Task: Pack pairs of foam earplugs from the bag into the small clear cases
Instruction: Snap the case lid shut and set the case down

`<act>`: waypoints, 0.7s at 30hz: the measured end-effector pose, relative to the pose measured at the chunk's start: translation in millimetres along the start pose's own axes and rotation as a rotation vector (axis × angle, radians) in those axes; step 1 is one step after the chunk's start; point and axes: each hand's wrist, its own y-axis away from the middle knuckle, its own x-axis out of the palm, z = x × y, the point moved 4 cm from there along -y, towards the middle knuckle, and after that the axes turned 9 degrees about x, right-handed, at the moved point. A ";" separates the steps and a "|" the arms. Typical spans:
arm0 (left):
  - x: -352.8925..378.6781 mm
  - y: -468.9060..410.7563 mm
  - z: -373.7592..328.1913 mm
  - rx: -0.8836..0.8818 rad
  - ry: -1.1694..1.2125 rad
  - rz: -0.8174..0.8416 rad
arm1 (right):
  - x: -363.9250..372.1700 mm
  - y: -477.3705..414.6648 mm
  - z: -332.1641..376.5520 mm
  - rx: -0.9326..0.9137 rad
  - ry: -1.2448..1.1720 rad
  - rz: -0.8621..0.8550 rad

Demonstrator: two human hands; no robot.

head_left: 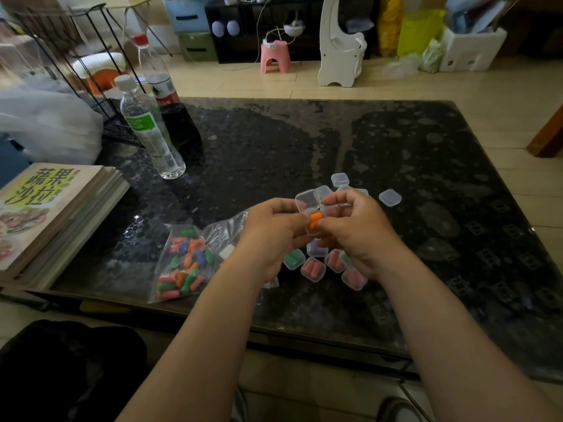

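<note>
**Nearly seated: an orange pair at the case mouth**

Broadly, the dark table (304,141) shows open surface beyond and to the right of the hands. The bag (185,263) of earplugs lies just left of the left hand (268,236).

Both hands meet above the filled cases (313,269), fingers curled. The left grips the open clear case (307,201), lid swung up and away. The right hand (356,229) pinches the orange earplugs (315,222) at its opening, long axis tilted near upright. The right hand looks best placed to press them down.
</note>
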 end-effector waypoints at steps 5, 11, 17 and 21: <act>6.3 2.3 -3.8 0.084 -0.171 0.072 | -0.7 -0.3 -1.3 0.096 -0.103 0.086; 1.7 3.6 -5.9 0.101 -0.102 0.081 | -4.1 -0.6 -1.2 0.114 -0.173 0.101; 3.5 5.3 -7.9 0.066 0.012 0.085 | -4.9 0.4 0.4 0.109 -0.181 0.117; 0.8 2.9 -4.9 0.064 0.031 0.020 | -5.2 0.2 0.4 0.124 -0.209 0.152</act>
